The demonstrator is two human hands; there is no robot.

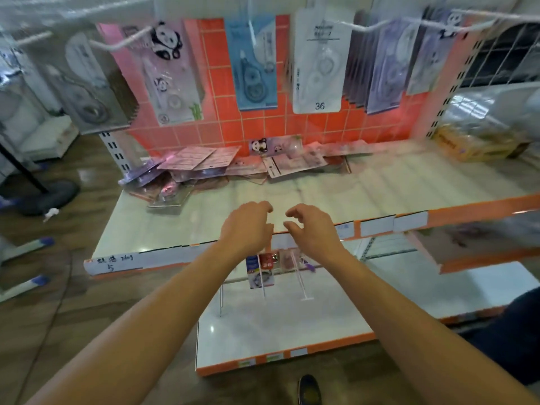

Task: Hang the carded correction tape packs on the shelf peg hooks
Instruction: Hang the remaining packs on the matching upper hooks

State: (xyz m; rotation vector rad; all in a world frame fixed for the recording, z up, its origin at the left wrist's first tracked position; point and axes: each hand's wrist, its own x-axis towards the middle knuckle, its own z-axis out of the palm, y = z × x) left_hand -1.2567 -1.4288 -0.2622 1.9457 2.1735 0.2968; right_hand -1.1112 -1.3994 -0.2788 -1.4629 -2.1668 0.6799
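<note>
Packs (204,168) lie in a loose heap at the back of the shelf (380,185), against the orange tiles (233,124), well ahead of us. Our left hand (248,226) and right hand (309,229) hover side by side over the shelf's front edge, fingers loosely curled, apart from each other and holding nothing. More hang from the hooks (122,43) above.

We judge each pack light and fairly stiff (card back, clear blister, probably slick). We would pinch the card near its top, beside the hang hole, keeping the hole free. Pulling one from the heap may drag its neighbours.
</note>
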